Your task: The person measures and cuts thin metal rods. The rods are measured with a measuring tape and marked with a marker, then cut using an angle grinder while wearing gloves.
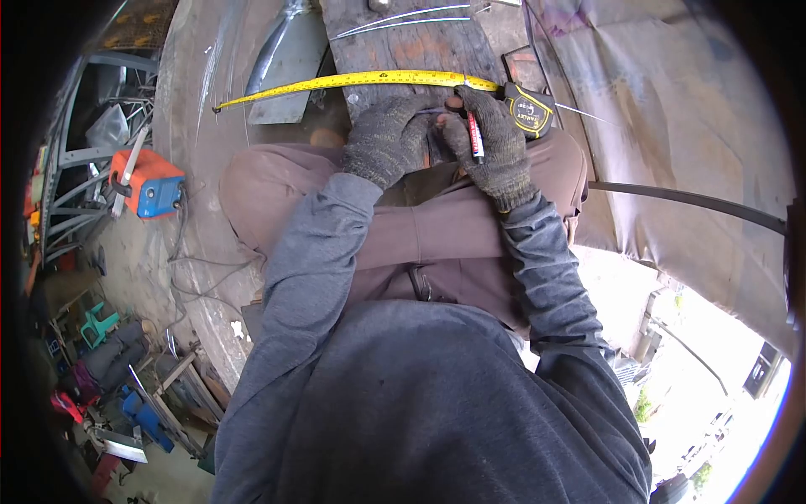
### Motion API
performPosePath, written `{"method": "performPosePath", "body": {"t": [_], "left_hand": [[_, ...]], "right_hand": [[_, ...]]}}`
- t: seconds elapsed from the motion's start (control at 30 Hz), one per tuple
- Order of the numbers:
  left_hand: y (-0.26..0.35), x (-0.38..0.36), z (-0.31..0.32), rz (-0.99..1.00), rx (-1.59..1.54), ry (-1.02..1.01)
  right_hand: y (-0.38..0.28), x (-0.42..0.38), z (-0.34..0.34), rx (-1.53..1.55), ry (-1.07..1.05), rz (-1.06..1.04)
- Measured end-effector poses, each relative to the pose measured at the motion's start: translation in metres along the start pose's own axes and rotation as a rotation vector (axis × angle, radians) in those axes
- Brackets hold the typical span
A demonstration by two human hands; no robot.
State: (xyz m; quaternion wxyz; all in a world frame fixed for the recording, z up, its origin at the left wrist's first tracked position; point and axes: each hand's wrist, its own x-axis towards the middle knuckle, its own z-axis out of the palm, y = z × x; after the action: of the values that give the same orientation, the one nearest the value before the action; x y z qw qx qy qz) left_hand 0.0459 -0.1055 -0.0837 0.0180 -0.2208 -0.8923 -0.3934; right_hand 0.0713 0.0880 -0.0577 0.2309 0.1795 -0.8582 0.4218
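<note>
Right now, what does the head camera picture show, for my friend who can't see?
A person's grey-gloved right hand holds a red-and-white marker pen beside a stretched yellow tape measure on a rusty metal plate. The gloved left hand rests alongside.

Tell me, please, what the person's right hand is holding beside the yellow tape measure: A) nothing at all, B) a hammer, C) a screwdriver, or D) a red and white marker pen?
D: the gloved right hand holds a red and white marker pen just below the extended tape measure.
</note>
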Motion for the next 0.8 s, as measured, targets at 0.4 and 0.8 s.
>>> {"method": "performPosePath", "body": {"t": [0.4,0.8], "left_hand": [[-0.004,0.001,0.002,-0.011,-0.165,0.084],[0.011,-0.002,0.004,0.017,-0.164,0.054]], "right_hand": [[0.002,-0.006,-0.017,0.738,0.031,0.689],[0.004,-0.004,-0.009,0.703,-0.163,0.651]]}}
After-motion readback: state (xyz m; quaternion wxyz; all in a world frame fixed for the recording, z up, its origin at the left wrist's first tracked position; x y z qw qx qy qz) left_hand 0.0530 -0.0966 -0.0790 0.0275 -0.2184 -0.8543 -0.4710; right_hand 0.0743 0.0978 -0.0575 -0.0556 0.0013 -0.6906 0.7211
